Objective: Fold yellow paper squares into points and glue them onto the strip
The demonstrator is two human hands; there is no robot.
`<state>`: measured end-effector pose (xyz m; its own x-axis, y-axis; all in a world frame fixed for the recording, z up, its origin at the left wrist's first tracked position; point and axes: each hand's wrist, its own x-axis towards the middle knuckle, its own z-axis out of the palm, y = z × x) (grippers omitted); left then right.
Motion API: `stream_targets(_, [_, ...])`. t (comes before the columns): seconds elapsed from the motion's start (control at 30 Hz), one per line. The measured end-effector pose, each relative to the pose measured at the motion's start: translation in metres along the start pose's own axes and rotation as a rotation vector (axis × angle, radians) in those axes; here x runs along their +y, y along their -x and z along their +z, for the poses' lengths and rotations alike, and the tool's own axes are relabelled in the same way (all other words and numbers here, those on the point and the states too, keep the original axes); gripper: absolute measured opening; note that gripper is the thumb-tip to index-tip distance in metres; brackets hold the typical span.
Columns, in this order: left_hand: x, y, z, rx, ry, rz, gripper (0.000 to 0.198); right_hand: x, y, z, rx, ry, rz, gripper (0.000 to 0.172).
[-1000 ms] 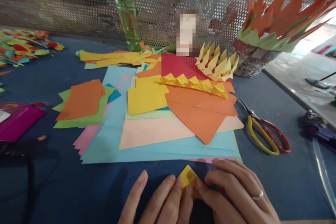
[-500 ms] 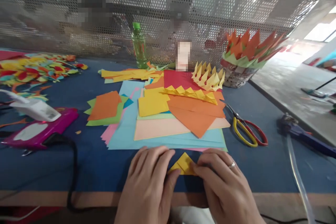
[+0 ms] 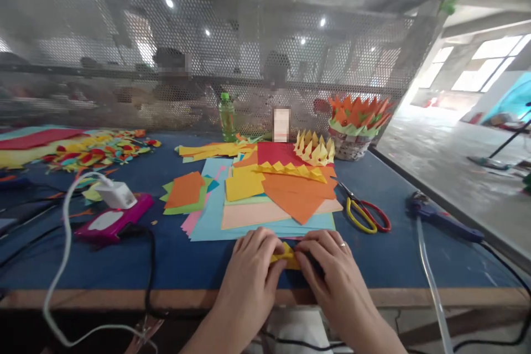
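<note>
a pink gadget (image 3: 108, 222) lies far left among cables. my left hand (image 3: 251, 265) has its fingers curled shut, pinching the small yellow paper (image 3: 285, 256) down on the blue table (image 3: 186, 265), just before the sheet stack (image 3: 265, 214). beyond lies a finished row of yellow points (image 3: 290, 169). this piece looks only part-folded. my right hand (image 3: 327, 264) pinches its other end. scissors (image 3: 365, 213) rest at right.

Blue table (image 3: 394, 254). Centre: stack of coloured paper sheets (image 3: 265, 215), orange and yellow on top. Right of stack: scissors (image 3: 365, 213), yellow and red handles, lying flat. Far right: blue glue gun (image 3: 440, 221). Upper centre: green bottle (image 3: 226, 117), upright against mesh screen (image 3: 124, 66). Beside it, right: basket (image 3: 350, 146) rimmed with orange and green paper points. Left: pink device (image 3: 112, 221), white charger (image 3: 116, 195) on it. Upper left: mixed paper scraps (image 3: 95, 152).
</note>
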<state>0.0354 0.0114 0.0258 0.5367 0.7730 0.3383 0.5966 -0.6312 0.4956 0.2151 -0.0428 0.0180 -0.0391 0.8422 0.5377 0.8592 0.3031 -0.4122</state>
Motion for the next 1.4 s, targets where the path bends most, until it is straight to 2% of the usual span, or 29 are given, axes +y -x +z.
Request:
stream_targets(0.1, [0.002,0.001,-0.001,0.024,0.018,0.010,0.014,-0.004,0.000,0.005,-0.024,0.007,0.016,0.005])
stream_targets(0.3, [0.002,0.007,-0.001,0.040,0.135,-0.055,0.016,-0.007,0.000,0.007,-0.069,-0.084,0.025,0.015])
stream_targets(0.37, [0.000,0.007,-0.003,0.031,0.191,-0.102,0.025,-0.009,0.001,0.006,-0.072,-0.115,0.021,0.014])
stream_targets(0.43, [-0.001,0.006,-0.008,-0.014,0.246,-0.121,0.027,-0.010,0.004,0.004,-0.063,-0.139,0.014,0.012])
stream_targets(0.53, [0.004,0.005,-0.022,-0.126,0.295,-0.089,0.004,-0.011,0.009,-0.003,-0.048,-0.166,-0.003,0.008])
stream_targets(0.6, [0.011,0.003,-0.031,-0.176,0.294,-0.062,0.016,-0.012,0.013,-0.010,-0.059,-0.179,-0.021,0.007])
stream_targets(0.77, [0.028,-0.005,-0.038,-0.236,0.241,0.029,0.013,-0.010,0.019,-0.035,-0.087,-0.184,-0.086,0.011])
stream_targets(0.9, [0.039,-0.023,-0.034,-0.347,0.235,0.072,0.010,0.000,0.021,-0.052,-0.091,-0.159,-0.069,0.013])
stream_targets(1.07, [0.054,-0.048,-0.030,-0.516,0.265,0.075,0.015,0.016,0.022,-0.066,-0.170,-0.172,0.005,0.012])
stream_targets(1.2, [0.056,-0.074,-0.021,-0.573,0.288,0.088,0.013,0.029,0.018,-0.076,-0.187,-0.136,0.069,0.019])
stream_targets(1.3, [0.049,-0.101,-0.009,-0.582,0.305,0.069,0.015,0.052,0.008,-0.092,-0.178,0.071,0.145,0.030])
stream_targets(1.4, [0.039,-0.127,0.005,-0.595,0.299,0.062,0.021,0.097,-0.002,-0.114,-0.138,0.274,0.255,0.033])
